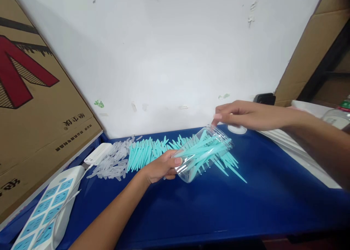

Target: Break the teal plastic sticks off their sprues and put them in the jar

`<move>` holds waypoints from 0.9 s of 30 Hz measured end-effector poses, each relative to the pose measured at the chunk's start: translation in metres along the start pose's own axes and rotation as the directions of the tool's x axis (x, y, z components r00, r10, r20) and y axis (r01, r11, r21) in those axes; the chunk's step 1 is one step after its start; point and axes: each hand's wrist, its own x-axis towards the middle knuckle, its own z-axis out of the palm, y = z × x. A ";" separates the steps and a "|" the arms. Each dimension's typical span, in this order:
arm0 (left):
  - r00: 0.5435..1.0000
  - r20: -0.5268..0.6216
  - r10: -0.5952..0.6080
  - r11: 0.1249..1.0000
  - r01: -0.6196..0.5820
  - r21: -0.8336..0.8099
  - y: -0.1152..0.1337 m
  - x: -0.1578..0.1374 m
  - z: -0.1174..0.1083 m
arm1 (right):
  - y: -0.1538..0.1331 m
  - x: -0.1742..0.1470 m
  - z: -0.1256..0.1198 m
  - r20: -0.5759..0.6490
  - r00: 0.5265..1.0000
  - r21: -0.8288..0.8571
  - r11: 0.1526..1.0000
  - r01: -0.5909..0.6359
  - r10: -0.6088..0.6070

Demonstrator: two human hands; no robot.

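On the blue tabletop [273, 199], the left hand [161, 167] grips a clear jar [203, 153], tilted on its side and stuffed with teal sticks [197, 151]. Right hand [243, 115] hovers at the jar's mouth, fingers pinched narrow. Behind lie loose teal sticks [144, 151] beside clear sticks [112, 164], with a power strip [46, 206] at left.

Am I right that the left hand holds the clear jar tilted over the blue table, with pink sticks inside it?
Not quite. In the head view the sticks inside the clear jar are turquoise, not pink. The rest stands: the left hand holds the jar tilted over the blue table.
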 end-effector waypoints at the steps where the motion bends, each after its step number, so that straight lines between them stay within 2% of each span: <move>1: 1.000 -0.018 0.003 1.000 -0.003 0.007 0.002 0.000 0.000 | 0.001 -0.001 0.003 0.020 1.000 -0.010 1.000 0.012 -0.012; 3: 0.999 -0.046 0.010 1.000 -0.009 0.019 0.004 -0.002 0.000 | 0.004 -0.002 0.011 0.106 0.994 0.007 1.000 0.022 -0.023; 5: 0.998 -0.060 0.006 0.999 -0.004 0.041 0.006 -0.003 -0.001 | 0.007 -0.001 0.018 0.180 0.982 0.093 0.995 0.040 -0.056; 8: 0.999 -0.043 -0.023 0.996 0.027 0.087 0.005 -0.004 -0.002 | 0.012 0.003 0.029 0.347 0.929 0.232 0.972 0.044 -0.125; 10: 0.999 -0.005 -0.035 0.994 0.036 0.101 0.004 -0.004 -0.002 | 0.014 0.005 0.037 0.410 0.899 0.278 0.960 0.034 -0.151; 13: 1.000 0.015 -0.023 0.997 0.022 0.075 0.003 -0.003 -0.002 | 0.017 0.003 0.045 0.359 0.916 0.263 0.961 0.084 -0.178; 17: 1.000 -0.017 -0.020 0.998 0.021 0.067 0.005 -0.002 -0.001 | 0.017 -0.004 0.049 0.237 0.950 0.118 0.976 0.182 -0.205; 20: 0.999 -0.036 -0.015 0.995 0.019 0.097 0.008 -0.002 0.000 | 0.017 -0.008 0.050 0.234 0.947 0.056 0.976 0.211 -0.219; 24: 0.998 -0.066 -0.001 0.991 0.010 0.130 0.010 -0.002 0.001 | 0.022 -0.009 0.047 0.224 0.958 0.069 0.983 0.168 -0.180; 27: 0.997 -0.073 0.005 0.982 0.009 0.190 0.010 -0.002 0.001 | 0.027 -0.011 0.045 0.285 0.941 0.103 0.982 0.158 -0.182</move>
